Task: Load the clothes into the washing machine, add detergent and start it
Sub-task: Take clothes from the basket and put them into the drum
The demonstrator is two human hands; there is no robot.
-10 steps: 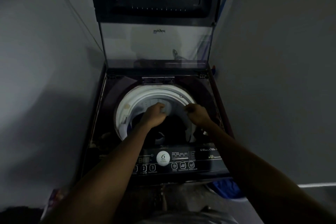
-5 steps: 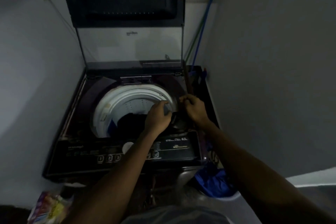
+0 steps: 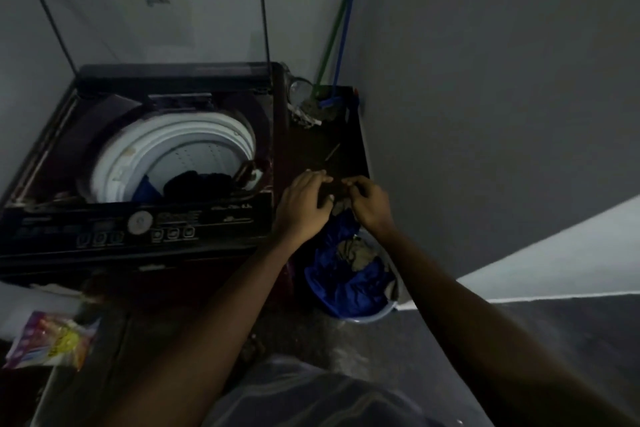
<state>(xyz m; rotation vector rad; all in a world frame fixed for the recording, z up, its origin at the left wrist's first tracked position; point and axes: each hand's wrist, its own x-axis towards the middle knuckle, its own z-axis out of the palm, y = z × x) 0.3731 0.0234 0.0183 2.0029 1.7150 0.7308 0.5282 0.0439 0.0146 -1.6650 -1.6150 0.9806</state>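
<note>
Clothes [image 3: 346,284] fill one pale-rimmed bucket [image 3: 382,312] on the floor against the right side of the washing machine [image 3: 138,229]; a blue garment and a beige piece [image 3: 356,251] show in it. Just above the bucket, the left hand [image 3: 304,204] and right hand [image 3: 369,204] sit close together, fingers curled, both pinching a dark brownish cloth [image 3: 341,206]. The lid [image 3: 145,28] stands upright. The white drum [image 3: 173,149] holds dark laundry [image 3: 197,180] and a blue scrap [image 3: 145,189] at its front edge. One colourful packet [image 3: 48,340] lies at the floor's left edge. A green handle [image 3: 329,35] and a blue handle [image 3: 348,10] lean in the corner.
</note>
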